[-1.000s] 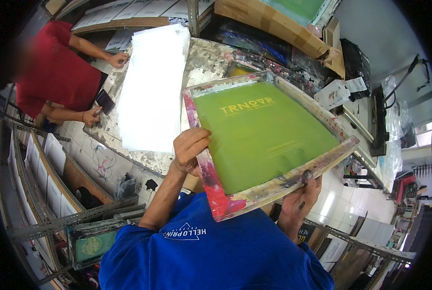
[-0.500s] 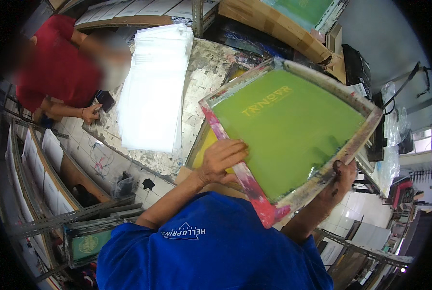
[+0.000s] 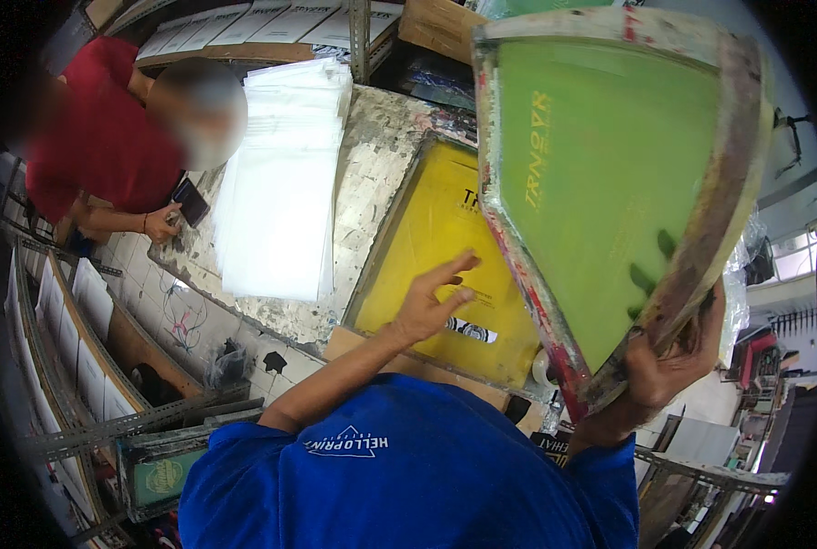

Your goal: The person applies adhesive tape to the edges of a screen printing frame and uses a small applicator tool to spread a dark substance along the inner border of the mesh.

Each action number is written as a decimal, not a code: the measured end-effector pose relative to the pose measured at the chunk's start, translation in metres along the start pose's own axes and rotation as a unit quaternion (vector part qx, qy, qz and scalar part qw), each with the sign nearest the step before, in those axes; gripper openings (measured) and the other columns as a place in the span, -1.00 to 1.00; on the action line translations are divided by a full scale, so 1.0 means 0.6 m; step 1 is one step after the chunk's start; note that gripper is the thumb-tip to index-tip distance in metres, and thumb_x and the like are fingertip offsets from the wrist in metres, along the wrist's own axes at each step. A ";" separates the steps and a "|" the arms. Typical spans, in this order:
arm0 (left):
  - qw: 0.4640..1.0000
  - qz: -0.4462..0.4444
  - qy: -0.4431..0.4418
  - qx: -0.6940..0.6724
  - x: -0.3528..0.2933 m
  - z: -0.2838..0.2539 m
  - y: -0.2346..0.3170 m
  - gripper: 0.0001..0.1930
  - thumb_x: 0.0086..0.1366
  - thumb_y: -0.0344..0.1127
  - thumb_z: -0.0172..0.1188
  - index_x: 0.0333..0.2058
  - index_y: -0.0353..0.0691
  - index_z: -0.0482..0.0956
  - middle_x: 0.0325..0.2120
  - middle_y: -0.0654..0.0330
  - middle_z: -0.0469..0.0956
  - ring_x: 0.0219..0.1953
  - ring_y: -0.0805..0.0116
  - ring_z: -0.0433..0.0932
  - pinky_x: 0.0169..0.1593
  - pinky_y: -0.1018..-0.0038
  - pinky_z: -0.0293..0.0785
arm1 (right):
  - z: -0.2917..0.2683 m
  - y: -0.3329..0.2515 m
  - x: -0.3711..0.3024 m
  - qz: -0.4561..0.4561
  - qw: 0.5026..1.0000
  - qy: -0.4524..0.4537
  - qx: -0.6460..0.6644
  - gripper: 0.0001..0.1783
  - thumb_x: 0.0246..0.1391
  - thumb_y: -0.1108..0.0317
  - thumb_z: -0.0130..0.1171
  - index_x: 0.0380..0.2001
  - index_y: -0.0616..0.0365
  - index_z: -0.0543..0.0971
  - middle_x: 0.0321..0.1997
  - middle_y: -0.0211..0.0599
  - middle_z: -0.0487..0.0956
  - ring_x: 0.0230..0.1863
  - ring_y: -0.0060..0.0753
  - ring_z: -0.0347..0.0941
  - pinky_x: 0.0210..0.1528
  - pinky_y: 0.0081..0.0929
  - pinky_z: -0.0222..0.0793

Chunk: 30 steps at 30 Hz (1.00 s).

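My right hand grips the lower right corner of a green screen printing frame, lifted and tilted up on the right. Its wooden border is stained with ink, and dark finger shapes show through the green mesh. My left hand is apart from it, fingers spread and holding nothing. Below that hand a yellow screen printing frame lies on the table, partly covered by the raised green one. Left of it rests a tall stack of white sheets.
Across the worn, paint-stained table, a person in a red shirt holds a phone. Metal shelves with boards stand at left, with another green screen frame below. A cardboard box sits behind the table.
The green frame has moved right and been tipped more upright, uncovering the yellow one. My left hand has let go of its edge; my right hand still holds it.
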<state>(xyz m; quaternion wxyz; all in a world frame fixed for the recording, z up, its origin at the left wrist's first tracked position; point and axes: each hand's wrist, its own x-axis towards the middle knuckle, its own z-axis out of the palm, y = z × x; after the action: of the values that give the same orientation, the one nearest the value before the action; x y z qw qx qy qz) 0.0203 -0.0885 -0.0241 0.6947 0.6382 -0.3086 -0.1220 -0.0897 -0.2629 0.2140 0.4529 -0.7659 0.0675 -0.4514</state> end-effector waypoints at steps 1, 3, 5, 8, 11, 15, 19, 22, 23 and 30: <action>0.998 -0.016 0.022 -0.064 0.005 -0.013 0.006 -0.30 0.39 0.03 0.12 0.36 -0.22 0.21 0.18 -0.03 0.46 0.20 0.11 0.48 0.14 0.25 0.48 | -0.002 -0.001 -0.006 -0.010 1.000 -0.006 -0.027 -0.02 -0.41 0.46 0.11 0.27 0.58 0.21 0.05 0.21 0.54 0.03 -0.02 0.57 0.17 -0.26 0.44; 0.978 -0.050 0.069 -0.191 0.019 -0.049 0.026 -0.25 0.44 0.17 -0.02 0.41 -0.20 0.12 0.23 -0.05 0.40 0.16 0.12 0.50 0.11 0.29 0.48 | -0.023 -0.003 -0.016 -0.078 0.980 -0.125 -0.134 -0.02 -0.39 0.43 0.14 0.26 0.59 0.23 0.00 0.24 0.56 0.00 0.07 0.59 0.14 -0.22 0.46; 0.964 -0.032 0.122 -0.232 0.026 -0.087 0.082 -0.09 0.39 0.42 -0.28 0.44 -0.20 -0.03 0.24 -0.12 0.36 0.14 0.03 0.51 0.07 0.26 0.52 | -0.022 -0.008 -0.023 -0.175 0.936 -0.239 -0.189 -0.11 -0.24 0.36 0.24 0.24 0.53 0.28 -0.03 0.33 0.57 -0.15 0.09 0.63 -0.05 -0.22 0.55; 0.910 0.030 0.236 -0.341 -0.022 -0.158 0.105 -0.18 0.40 0.32 -0.25 0.35 -0.28 0.09 0.16 -0.12 0.42 0.06 0.04 0.54 0.02 0.21 0.57 | -0.017 -0.016 -0.028 -0.257 0.870 -0.394 -0.149 -0.28 0.00 0.28 0.28 0.21 0.44 0.38 -0.02 0.38 0.57 -0.31 0.03 0.68 -0.30 -0.24 0.62; 0.923 0.063 0.271 -0.266 -0.065 -0.218 0.143 -0.26 0.38 0.19 -0.20 0.27 -0.35 0.19 0.07 -0.12 0.47 -0.03 0.07 0.57 -0.02 0.23 0.59 | 0.011 -0.016 -0.061 -0.399 0.802 -0.410 -0.172 -0.57 0.27 0.23 0.06 0.13 0.19 0.53 -0.02 0.27 0.61 -0.39 -0.02 0.67 -0.43 -0.29 0.61; 0.952 0.071 0.274 -0.118 -0.089 -0.258 0.155 -0.37 0.35 0.03 -0.12 0.16 -0.43 0.31 -0.05 -0.12 0.54 -0.15 0.12 0.60 -0.09 0.26 0.61 | 0.026 -0.013 -0.081 -0.464 0.732 -0.453 -0.208 -0.63 0.23 0.23 0.11 0.08 0.03 0.56 -0.09 0.18 0.66 -0.24 0.08 0.67 -0.47 -0.53 0.50; 0.962 0.016 0.253 -0.101 -0.099 -0.279 0.123 -0.48 0.33 -0.14 -0.05 0.05 -0.52 0.44 -0.17 -0.12 0.61 -0.27 0.16 0.64 -0.15 0.29 0.63 | 0.045 0.010 -0.091 -0.482 0.682 -0.493 -0.246 -0.49 0.27 0.20 -0.05 0.26 0.02 0.45 -0.02 0.17 0.61 -0.29 0.22 0.63 -0.45 -0.03 0.60; 0.933 -0.074 0.178 -0.305 -0.104 -0.289 0.056 -0.49 0.23 -0.24 -0.04 0.03 -0.57 0.45 -0.20 -0.14 0.62 -0.30 0.15 0.65 -0.15 0.30 0.63 | 0.060 0.038 -0.102 -0.447 0.676 -0.527 -0.257 -0.46 0.27 0.23 -0.05 0.30 0.02 0.40 0.04 0.16 0.58 -0.24 0.30 0.60 -0.43 0.01 0.60; 0.907 -0.102 0.147 -0.381 -0.106 -0.292 0.026 -0.48 0.19 -0.26 -0.04 0.03 -0.58 0.43 -0.20 -0.15 0.62 -0.29 0.13 0.65 -0.15 0.30 0.64 | 0.060 0.047 -0.108 -0.433 0.665 -0.545 -0.268 -0.44 0.27 0.25 -0.06 0.34 0.01 0.35 0.11 0.13 0.55 -0.17 0.34 0.57 -0.42 0.04 0.60; 0.848 -0.261 0.087 -0.453 -0.076 -0.288 -0.020 -0.40 0.12 -0.28 -0.06 0.11 -0.56 0.34 -0.17 -0.15 0.59 -0.23 0.12 0.65 -0.11 0.27 0.64 | 0.068 0.107 -0.184 -0.324 0.702 -0.586 -0.244 -0.36 0.13 0.33 0.08 0.32 0.08 0.34 0.21 0.05 0.48 0.05 0.26 0.49 -0.19 -0.12 0.59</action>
<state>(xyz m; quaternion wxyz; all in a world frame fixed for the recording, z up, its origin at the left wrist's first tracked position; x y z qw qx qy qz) 0.0883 0.0755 -0.0473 0.8731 0.3178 0.0201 -0.3691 -0.1038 -0.2177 0.0887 0.0244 -0.9341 -0.3562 0.0012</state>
